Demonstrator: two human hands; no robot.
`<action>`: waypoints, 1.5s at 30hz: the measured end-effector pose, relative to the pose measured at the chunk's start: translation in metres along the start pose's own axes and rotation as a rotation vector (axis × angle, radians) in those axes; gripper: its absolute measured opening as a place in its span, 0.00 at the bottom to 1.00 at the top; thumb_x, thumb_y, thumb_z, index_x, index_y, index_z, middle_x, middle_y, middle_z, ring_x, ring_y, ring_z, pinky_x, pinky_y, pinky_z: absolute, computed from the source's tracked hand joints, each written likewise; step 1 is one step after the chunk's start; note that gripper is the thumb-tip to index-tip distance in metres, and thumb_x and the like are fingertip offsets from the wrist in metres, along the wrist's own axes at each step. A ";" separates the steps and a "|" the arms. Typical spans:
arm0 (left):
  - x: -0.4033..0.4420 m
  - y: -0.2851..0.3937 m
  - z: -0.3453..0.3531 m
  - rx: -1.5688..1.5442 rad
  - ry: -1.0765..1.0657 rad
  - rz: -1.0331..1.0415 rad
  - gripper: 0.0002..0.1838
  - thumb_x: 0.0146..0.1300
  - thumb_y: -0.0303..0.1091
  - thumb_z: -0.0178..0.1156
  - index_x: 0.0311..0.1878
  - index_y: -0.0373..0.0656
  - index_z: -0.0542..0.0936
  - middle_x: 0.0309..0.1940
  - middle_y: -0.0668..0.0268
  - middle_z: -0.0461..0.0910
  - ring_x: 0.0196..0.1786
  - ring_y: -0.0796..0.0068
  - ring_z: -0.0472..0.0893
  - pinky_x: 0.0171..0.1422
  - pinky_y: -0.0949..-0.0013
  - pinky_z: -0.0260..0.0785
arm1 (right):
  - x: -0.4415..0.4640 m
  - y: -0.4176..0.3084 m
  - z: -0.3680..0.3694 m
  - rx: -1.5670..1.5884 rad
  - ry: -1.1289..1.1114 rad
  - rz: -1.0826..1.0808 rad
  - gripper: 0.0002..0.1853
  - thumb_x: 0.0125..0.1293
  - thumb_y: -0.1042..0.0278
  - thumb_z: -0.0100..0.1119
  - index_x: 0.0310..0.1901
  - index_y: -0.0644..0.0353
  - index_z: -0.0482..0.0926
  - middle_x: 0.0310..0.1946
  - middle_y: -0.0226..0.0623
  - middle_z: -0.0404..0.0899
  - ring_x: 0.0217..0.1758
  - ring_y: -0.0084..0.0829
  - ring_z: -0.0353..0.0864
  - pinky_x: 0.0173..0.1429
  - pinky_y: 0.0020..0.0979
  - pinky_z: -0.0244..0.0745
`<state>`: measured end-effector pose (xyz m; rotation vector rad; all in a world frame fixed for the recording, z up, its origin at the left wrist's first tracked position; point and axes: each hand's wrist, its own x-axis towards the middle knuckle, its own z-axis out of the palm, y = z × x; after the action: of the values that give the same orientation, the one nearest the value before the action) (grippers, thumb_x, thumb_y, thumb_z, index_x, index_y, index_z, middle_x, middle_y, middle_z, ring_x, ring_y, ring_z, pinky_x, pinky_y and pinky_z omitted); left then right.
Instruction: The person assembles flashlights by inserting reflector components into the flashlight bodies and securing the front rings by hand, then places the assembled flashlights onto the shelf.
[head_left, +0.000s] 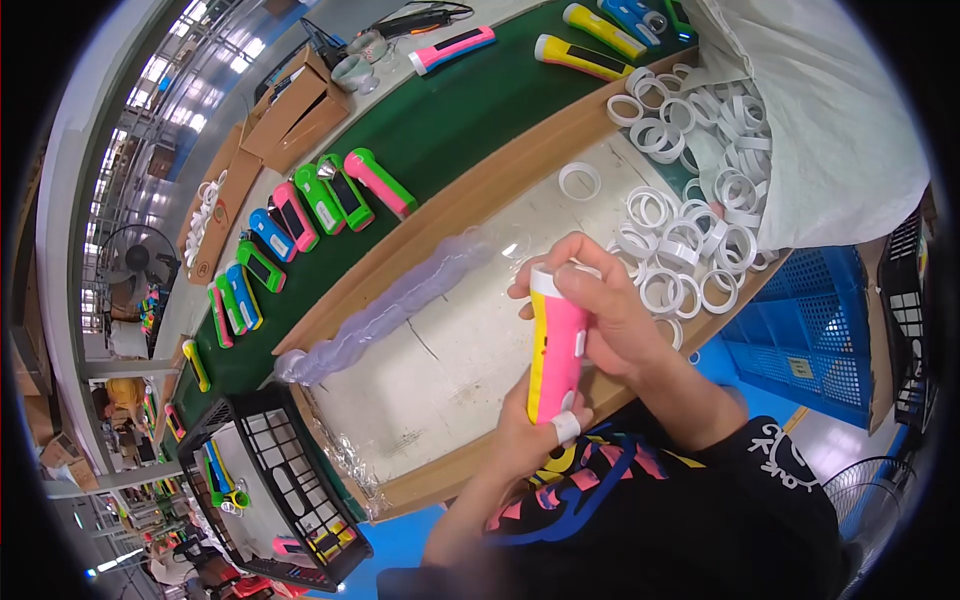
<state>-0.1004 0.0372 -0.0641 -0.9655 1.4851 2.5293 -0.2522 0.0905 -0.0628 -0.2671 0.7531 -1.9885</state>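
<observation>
A pink and yellow flashlight [562,345] stands nearly upright in front of my body, its wide end up. My left hand [520,435] wraps round its lower end; a white band circles the thumb. At the top, my right hand [612,305] has its fingers closed round the wide end, where a white ring [543,281] sits on the rim. The fingers partly cover this ring. Loose white rings [680,245] lie in a heap just right of my right hand, and a single ring [579,182] lies apart beyond it.
A row of clear plastic lenses [385,310] lies along the tray [450,400]. Past its cardboard edge, several colourful flashlights [310,200] rest on a green belt [440,130]. A black crate [285,470] stands at left, a blue crate [800,330] at right, beside a white sack [840,130].
</observation>
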 end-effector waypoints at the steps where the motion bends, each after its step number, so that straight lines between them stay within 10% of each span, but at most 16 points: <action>1: -0.005 -0.007 -0.001 -0.080 -0.060 -0.010 0.21 0.50 0.21 0.66 0.47 0.40 0.71 0.29 0.68 0.74 0.26 0.81 0.74 0.26 0.77 0.67 | -0.002 0.001 0.006 -0.045 0.002 -0.048 0.10 0.61 0.63 0.58 0.38 0.56 0.68 0.40 0.44 0.76 0.48 0.36 0.77 0.55 0.35 0.72; 4: -0.016 -0.023 0.000 -0.112 -0.104 0.012 0.23 0.51 0.23 0.65 0.50 0.40 0.69 0.28 0.66 0.73 0.25 0.80 0.72 0.24 0.77 0.64 | -0.007 0.012 0.007 0.006 -0.122 -0.139 0.14 0.60 0.56 0.60 0.35 0.54 0.67 0.37 0.43 0.75 0.46 0.37 0.78 0.55 0.35 0.72; 7: -0.015 -0.036 0.001 -0.689 -0.638 0.019 0.29 0.54 0.31 0.62 0.58 0.37 0.62 0.24 0.64 0.68 0.19 0.80 0.64 0.21 0.78 0.55 | -0.004 0.029 0.001 0.459 -0.332 -0.050 0.16 0.57 0.51 0.62 0.32 0.51 0.68 0.35 0.40 0.72 0.45 0.41 0.78 0.52 0.35 0.74; 11: -0.017 -0.035 0.000 -0.704 -0.652 0.072 0.29 0.54 0.31 0.63 0.58 0.37 0.63 0.23 0.65 0.66 0.18 0.81 0.62 0.20 0.78 0.54 | -0.005 0.033 -0.001 0.435 -0.324 -0.098 0.15 0.57 0.54 0.62 0.31 0.51 0.66 0.37 0.45 0.73 0.46 0.41 0.78 0.52 0.37 0.75; 15: -0.011 -0.034 -0.011 0.555 0.222 0.442 0.22 0.50 0.26 0.64 0.49 0.38 0.72 0.33 0.63 0.78 0.28 0.68 0.78 0.39 0.69 0.73 | -0.014 0.019 -0.003 -0.119 -0.100 -0.207 0.13 0.58 0.65 0.59 0.34 0.54 0.63 0.40 0.53 0.75 0.45 0.39 0.78 0.53 0.37 0.73; 22: 0.005 -0.017 -0.011 0.480 0.235 0.362 0.22 0.49 0.27 0.65 0.48 0.39 0.70 0.37 0.65 0.77 0.32 0.76 0.76 0.36 0.73 0.70 | -0.007 0.006 0.002 -0.228 0.176 -0.013 0.13 0.63 0.73 0.53 0.47 0.59 0.65 0.43 0.45 0.76 0.46 0.31 0.78 0.51 0.30 0.74; 25: 0.011 0.006 -0.022 -0.007 0.044 0.043 0.22 0.54 0.29 0.67 0.49 0.42 0.67 0.34 0.66 0.75 0.31 0.79 0.75 0.25 0.77 0.67 | 0.016 -0.012 -0.029 -0.535 0.074 0.011 0.24 0.64 0.64 0.58 0.59 0.60 0.65 0.47 0.39 0.77 0.51 0.27 0.76 0.53 0.29 0.73; 28: 0.043 0.039 -0.049 0.139 0.117 0.144 0.24 0.60 0.43 0.62 0.51 0.38 0.68 0.33 0.64 0.75 0.25 0.76 0.76 0.22 0.74 0.67 | 0.050 -0.046 -0.054 -1.723 0.171 -0.463 0.19 0.56 0.63 0.63 0.47 0.62 0.74 0.48 0.47 0.74 0.52 0.41 0.74 0.53 0.34 0.71; 31: 0.084 0.090 -0.065 -0.181 0.064 0.486 0.19 0.64 0.39 0.57 0.52 0.37 0.71 0.39 0.64 0.76 0.36 0.76 0.77 0.39 0.71 0.70 | 0.078 -0.043 -0.069 -2.287 0.274 -0.284 0.18 0.51 0.64 0.65 0.43 0.62 0.75 0.46 0.47 0.73 0.49 0.45 0.74 0.53 0.37 0.71; 33: 0.105 0.092 -0.058 0.334 0.458 0.680 0.21 0.62 0.37 0.59 0.56 0.38 0.70 0.43 0.62 0.77 0.38 0.76 0.77 0.44 0.69 0.71 | 0.086 -0.040 -0.084 -2.262 0.210 -0.328 0.18 0.50 0.65 0.65 0.42 0.61 0.75 0.45 0.46 0.73 0.49 0.45 0.74 0.53 0.38 0.71; 36: 0.116 0.073 -0.057 1.606 0.343 1.015 0.27 0.49 0.27 0.62 0.56 0.43 0.73 0.49 0.58 0.76 0.49 0.64 0.75 0.55 0.60 0.65 | 0.085 -0.042 -0.090 -2.160 0.097 -0.383 0.18 0.48 0.67 0.65 0.42 0.61 0.75 0.45 0.44 0.73 0.50 0.45 0.73 0.51 0.39 0.71; 45: 0.150 0.044 -0.063 1.928 0.332 1.048 0.07 0.42 0.29 0.63 0.30 0.46 0.81 0.31 0.68 0.82 0.42 0.67 0.76 0.51 0.59 0.60 | 0.050 -0.042 -0.045 -1.732 0.016 -0.621 0.27 0.49 0.74 0.59 0.54 0.61 0.68 0.51 0.48 0.69 0.55 0.50 0.68 0.60 0.40 0.64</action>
<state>-0.2056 -0.0755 -0.1329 -0.0854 3.4502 -0.1408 -0.3287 0.0807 -0.0785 -1.5903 2.4423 -1.2409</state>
